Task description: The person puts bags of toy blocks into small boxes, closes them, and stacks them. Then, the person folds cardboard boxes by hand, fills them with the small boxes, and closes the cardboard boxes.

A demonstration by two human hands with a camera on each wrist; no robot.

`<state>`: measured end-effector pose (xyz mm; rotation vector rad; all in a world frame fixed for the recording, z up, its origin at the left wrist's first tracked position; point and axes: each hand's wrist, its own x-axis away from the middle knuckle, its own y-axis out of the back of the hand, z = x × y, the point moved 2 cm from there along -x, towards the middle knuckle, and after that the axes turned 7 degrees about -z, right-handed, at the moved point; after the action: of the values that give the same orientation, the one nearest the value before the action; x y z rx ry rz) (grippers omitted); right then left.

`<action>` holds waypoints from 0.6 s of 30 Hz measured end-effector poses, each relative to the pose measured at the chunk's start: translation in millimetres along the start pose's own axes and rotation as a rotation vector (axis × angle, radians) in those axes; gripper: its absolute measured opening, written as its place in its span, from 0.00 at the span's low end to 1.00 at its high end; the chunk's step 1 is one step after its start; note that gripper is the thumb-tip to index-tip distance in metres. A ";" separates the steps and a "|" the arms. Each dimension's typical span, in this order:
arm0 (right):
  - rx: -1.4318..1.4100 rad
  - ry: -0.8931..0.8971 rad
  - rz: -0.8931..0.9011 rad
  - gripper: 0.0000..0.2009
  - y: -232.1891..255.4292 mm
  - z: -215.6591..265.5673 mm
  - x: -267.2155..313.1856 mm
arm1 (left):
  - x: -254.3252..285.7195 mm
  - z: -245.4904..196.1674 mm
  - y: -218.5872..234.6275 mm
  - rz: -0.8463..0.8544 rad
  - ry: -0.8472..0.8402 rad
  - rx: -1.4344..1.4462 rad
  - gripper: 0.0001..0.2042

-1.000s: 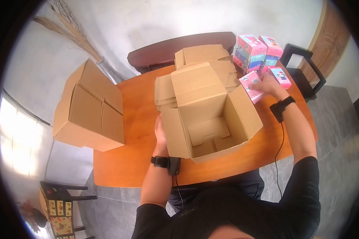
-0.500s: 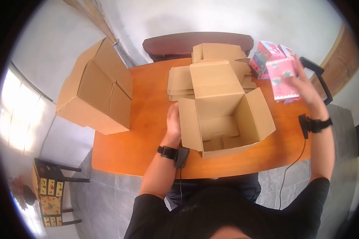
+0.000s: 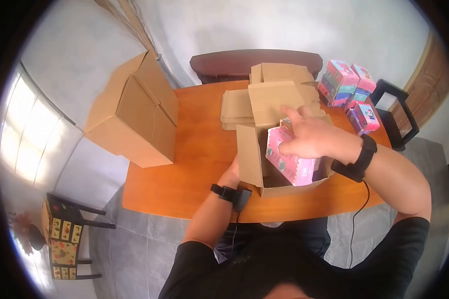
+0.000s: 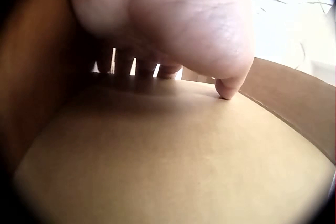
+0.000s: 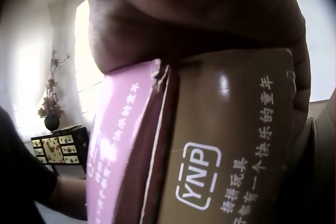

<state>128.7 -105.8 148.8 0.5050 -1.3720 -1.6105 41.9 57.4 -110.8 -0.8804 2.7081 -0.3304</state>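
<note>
My right hand grips two small toy boxes over the mouth of an open cardboard carton. In the right wrist view, one is a pink box and beside it is a darker box marked YNP; the hand spans both. The pair is tilted, its lower end inside the carton's opening. My left hand rests against the carton's left outer side, partly hidden by the side flap. In the left wrist view, the fingers and thumb of the left hand touch the cardboard wall.
Stacked toy boxes and a lower pair stand at the table's right. Flattened cartons lie behind the open carton. A large closed carton stands at the left of the wooden table. Black chairs stand beyond the right edge.
My right hand has lifted pink toy boxes from beside the stacks at the right and carried them left over the open carton. My left hand has stayed at the carton's left side.
</note>
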 end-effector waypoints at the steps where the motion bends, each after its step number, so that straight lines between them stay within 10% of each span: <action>1: 0.018 -0.010 0.015 0.47 1.5 1.0 -2.3 | 6.8 -0.3 4.0 0.020 0.000 -0.001 0.14; 11: 0.113 0.054 -0.055 0.46 -19.8 4.3 -5.9 | 7.3 5.2 -2.5 0.187 0.029 0.011 0.17; 14: -0.012 0.097 0.143 0.50 -44.6 6.7 -1.1 | 11.8 -14.8 -11.2 0.365 0.377 0.257 0.30; 18: -0.055 0.102 0.171 0.51 -46.8 1.9 1.1 | 16.2 -37.6 -24.5 0.345 0.259 0.320 0.34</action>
<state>108.9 -108.4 106.4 0.4194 -1.2569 -1.4594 30.3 33.3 -71.3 -0.2918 2.8518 -0.8182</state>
